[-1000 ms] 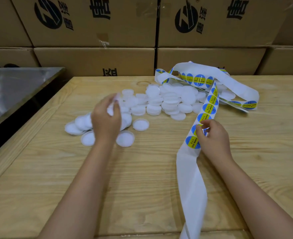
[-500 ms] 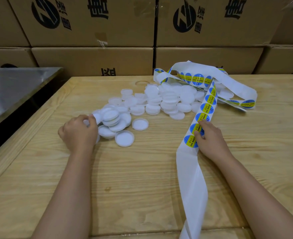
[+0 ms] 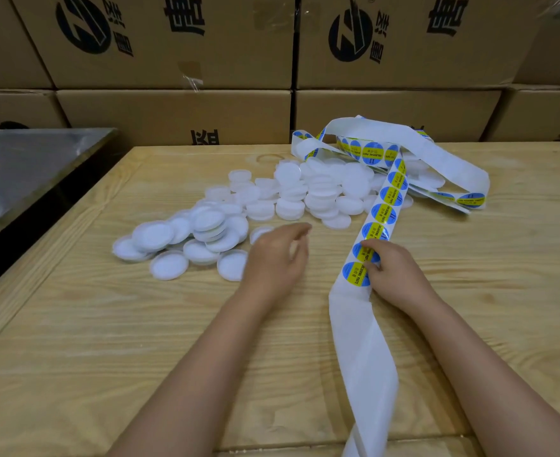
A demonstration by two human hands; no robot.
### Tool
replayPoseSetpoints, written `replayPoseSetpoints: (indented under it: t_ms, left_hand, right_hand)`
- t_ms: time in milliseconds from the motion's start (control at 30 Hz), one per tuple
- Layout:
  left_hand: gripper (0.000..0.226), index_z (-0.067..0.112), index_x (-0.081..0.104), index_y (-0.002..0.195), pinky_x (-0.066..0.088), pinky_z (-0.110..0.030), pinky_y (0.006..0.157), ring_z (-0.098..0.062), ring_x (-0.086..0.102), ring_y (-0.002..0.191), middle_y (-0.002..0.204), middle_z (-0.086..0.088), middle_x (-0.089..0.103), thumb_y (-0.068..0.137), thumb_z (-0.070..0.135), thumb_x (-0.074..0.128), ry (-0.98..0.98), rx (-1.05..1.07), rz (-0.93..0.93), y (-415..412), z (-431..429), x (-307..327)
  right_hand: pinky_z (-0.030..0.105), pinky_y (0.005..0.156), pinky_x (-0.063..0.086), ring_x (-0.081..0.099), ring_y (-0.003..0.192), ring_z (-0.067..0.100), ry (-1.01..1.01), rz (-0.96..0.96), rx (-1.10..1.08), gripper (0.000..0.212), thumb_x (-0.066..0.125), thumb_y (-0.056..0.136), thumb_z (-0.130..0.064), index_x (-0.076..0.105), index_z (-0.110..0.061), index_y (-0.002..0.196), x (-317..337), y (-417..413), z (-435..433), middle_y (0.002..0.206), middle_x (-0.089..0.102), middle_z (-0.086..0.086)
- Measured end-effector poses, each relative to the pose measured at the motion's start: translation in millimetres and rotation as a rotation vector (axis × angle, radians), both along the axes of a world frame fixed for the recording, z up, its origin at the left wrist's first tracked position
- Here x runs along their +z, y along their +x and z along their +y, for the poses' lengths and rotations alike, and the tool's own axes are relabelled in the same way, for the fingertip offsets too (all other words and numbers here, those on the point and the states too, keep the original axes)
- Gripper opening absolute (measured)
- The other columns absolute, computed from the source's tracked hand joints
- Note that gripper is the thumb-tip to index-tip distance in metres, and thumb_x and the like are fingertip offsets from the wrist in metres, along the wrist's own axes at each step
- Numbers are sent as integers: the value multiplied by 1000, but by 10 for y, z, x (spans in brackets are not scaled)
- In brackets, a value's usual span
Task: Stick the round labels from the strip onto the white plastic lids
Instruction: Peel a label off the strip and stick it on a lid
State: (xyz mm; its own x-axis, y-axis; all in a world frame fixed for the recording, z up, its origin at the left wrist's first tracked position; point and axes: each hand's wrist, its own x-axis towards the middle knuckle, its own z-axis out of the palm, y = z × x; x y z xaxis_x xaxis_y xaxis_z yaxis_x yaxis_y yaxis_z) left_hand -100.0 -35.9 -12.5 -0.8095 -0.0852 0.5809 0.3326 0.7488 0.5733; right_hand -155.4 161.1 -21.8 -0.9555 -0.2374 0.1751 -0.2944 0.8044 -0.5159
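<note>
On my feed the right hand (image 3: 395,272) pinches the right edge of the label strip (image 3: 364,351), fingertips curled over the 2 nearest blue-and-yellow round labels (image 3: 351,275). The left hand (image 3: 277,258) hovers just left of it, blurred, fingers loosely bent; I cannot tell whether it holds anything. The strip runs from the near edge of the wooden table (image 3: 107,341) to a far loop lying over the pile of white lids (image 3: 318,192), which spreads left. Cardboard boxes (image 3: 173,113) stand behind.

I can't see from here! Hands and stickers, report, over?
Right hand pinching label strip. Left hand beside lids, grip unclear. Nothing in the way.
</note>
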Motion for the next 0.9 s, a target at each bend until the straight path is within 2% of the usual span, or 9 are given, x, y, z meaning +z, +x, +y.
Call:
replayPoseSetpoints:
  t_ms: [67,133,267,367,467,633,833,900]
  left_hand:
    - [30,13,61,121,34,-13,90,-14,56,113,122,1,64,92,15,55,-2,-156,-139,-15,196,-86]
    - [32,14,60,123,37,-17,94,-13,55,115,125,1,62,92,14,54,11,-293,-225,-38,337,-127]
    - [26,18,67,114,46,-31,94,-14,61,104,114,3,68,90,15,57,135,-352,-406,-88,412,-135]
    - [19,17,72,103,49,-32,89,-12,64,94,101,3,72,87,15,62,200,-312,-416,-107,401,-139]
    - [23,13,72,103,50,-29,91,-8,65,94,103,1,72,81,9,68,254,-323,-417,-108,394,-133]
    - [41,10,64,117,42,-34,99,-19,53,118,125,-3,62,78,19,72,-78,-365,-402,-130,415,-178]
    - [34,19,67,112,43,-32,89,-19,55,102,106,0,66,79,26,71,-81,-283,-371,-105,440,-176]
    - [36,23,64,115,43,-31,89,-16,55,103,109,2,66,80,27,70,-61,-269,-368,-88,441,-177]
  right_hand:
    - [37,97,41,52,116,31,-11,15,-7,44,54,83,-2,58,-11,125,18,30,-21,124,60,13]
    - [37,95,42,54,113,33,4,57,-12,46,53,80,0,59,-10,124,26,50,-40,121,62,15]
    - [33,87,34,49,103,34,82,143,-4,42,47,85,0,58,-10,125,5,43,-59,113,66,14]
    - [35,80,35,49,99,34,56,183,-43,36,47,88,-3,61,-10,120,9,47,-70,105,67,16]
    - [37,78,39,54,96,37,-23,210,-71,28,49,90,-5,66,-9,112,25,76,-81,96,66,20]
    - [36,80,42,56,95,36,-57,186,-77,27,49,90,-5,67,-8,109,33,71,-70,96,66,19]
    - [38,84,45,57,101,32,-62,140,-57,27,47,92,-7,66,-11,111,35,73,-65,104,68,13]
    - [37,84,45,58,101,30,-55,130,-58,28,47,92,-9,66,-13,112,34,71,-64,105,67,12]
